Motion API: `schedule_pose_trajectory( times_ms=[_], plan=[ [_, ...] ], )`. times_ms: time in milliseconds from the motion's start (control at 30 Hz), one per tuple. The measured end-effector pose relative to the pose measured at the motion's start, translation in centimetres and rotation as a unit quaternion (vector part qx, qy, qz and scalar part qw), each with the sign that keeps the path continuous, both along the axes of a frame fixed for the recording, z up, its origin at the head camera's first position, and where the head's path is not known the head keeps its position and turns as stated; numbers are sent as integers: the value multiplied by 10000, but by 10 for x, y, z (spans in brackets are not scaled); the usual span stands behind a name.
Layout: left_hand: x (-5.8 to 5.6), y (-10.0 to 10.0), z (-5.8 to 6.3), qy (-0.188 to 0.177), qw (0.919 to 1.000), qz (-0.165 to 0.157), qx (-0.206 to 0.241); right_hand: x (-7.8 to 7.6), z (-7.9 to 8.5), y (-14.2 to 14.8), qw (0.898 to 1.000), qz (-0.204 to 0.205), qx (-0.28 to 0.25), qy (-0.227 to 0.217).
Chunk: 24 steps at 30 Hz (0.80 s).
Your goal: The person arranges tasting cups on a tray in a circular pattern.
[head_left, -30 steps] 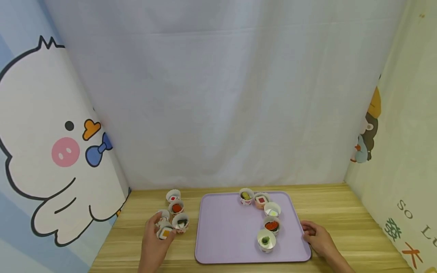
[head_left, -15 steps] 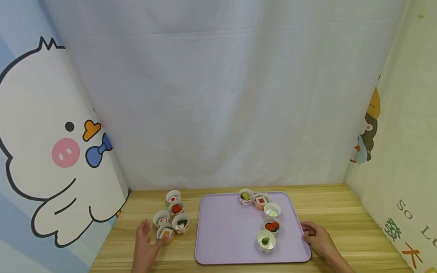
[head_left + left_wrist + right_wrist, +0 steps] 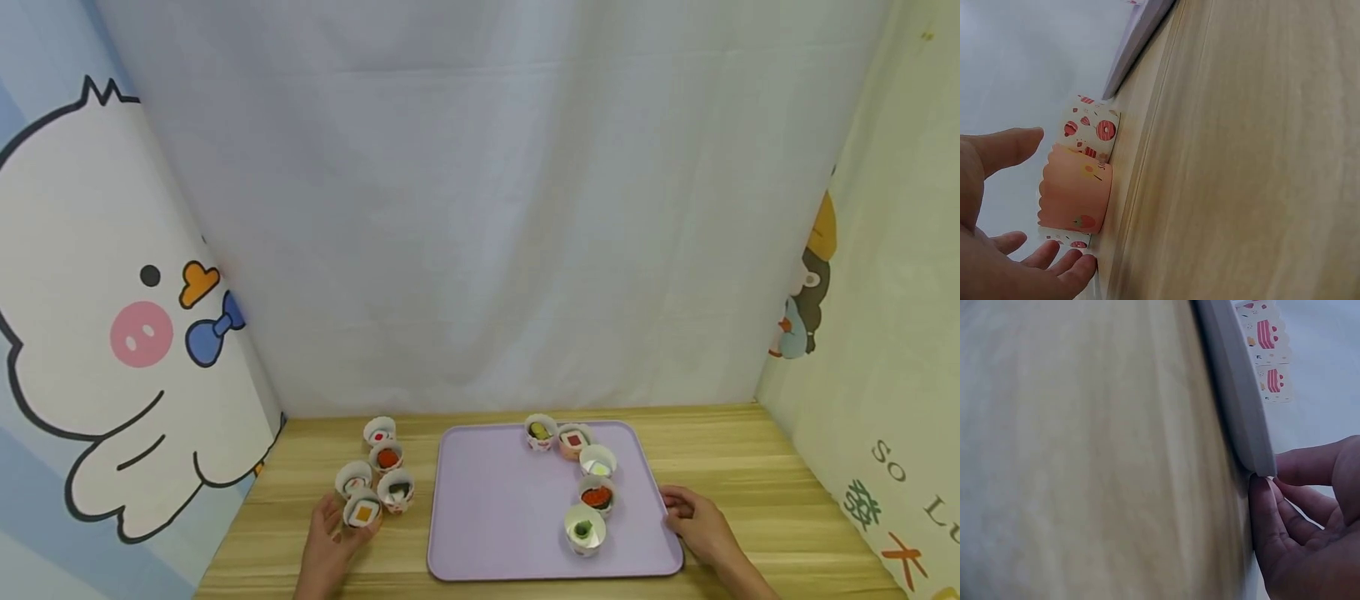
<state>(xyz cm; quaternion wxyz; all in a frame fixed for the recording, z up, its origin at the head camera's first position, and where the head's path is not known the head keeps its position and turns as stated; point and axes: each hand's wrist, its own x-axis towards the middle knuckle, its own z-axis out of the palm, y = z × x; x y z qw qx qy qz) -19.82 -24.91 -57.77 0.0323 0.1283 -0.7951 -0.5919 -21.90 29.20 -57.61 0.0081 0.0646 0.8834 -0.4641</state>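
Near the table's left front, my left hand [image 3: 327,540] is spread around a pink paper baking cup [image 3: 363,510] with a white and orange piece in it. In the left wrist view a gap shows between the thumb [image 3: 1019,147] and the pink cup's scalloped rim, while the fingers extend beside the cup's other side. Printed white cups stand right behind it. My right hand [image 3: 697,521] pinches the right edge of a lilac tray [image 3: 495,500], thumb on the rim and fingers at its underside in the right wrist view.
Left of the tray stand several more cups, one with a red piece [image 3: 387,459]. On the tray, a curved row of cups runs along the right side, ending with a green-filled cup [image 3: 584,531] in front. Hanging cloths [image 3: 480,208] enclose the wooden table [image 3: 750,467].
My left hand drew back from the cups to the left, then came in again beside the pink cup. The right hand has stayed at the tray's edge.
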Motion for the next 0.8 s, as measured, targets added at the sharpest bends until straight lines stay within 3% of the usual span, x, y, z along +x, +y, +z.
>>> schedule_pose_trajectory(
  times_ms=[467,800],
  plan=[
    [-9,3,-10,170,9993,71,-326,-2,-5,3,10000,-10,44,3],
    [-10,1,-11,57,9984,12,-564,-1,-3,1,10000,-8,-8,-6]
  ],
)
